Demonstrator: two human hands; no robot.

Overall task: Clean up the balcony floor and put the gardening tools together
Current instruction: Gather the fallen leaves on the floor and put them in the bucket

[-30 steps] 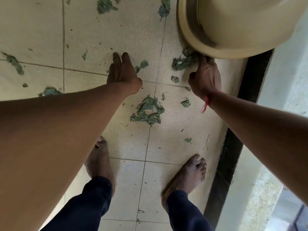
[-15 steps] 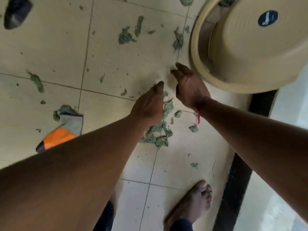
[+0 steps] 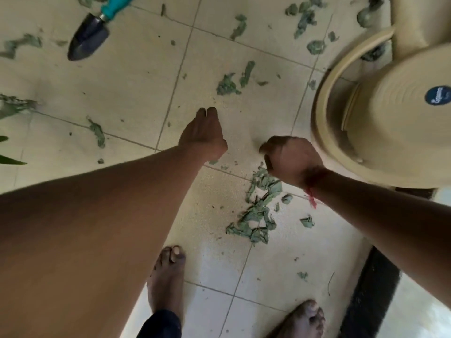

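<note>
Tiled floor (image 3: 122, 93) held leaf pile (image 3: 258, 211) just below curled right hand (image 3: 290, 157), contents unclear; left hand (image 3: 205, 132), fingers straight, lay farther upper-left.

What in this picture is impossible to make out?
Head view only:
- Trowel: the handle's end is cut off by the top edge.
- Right hand: curled and blurred; its back hides whether the grip holds any leaves.
- Beige basin: its round label is too blurred to read.
</note>
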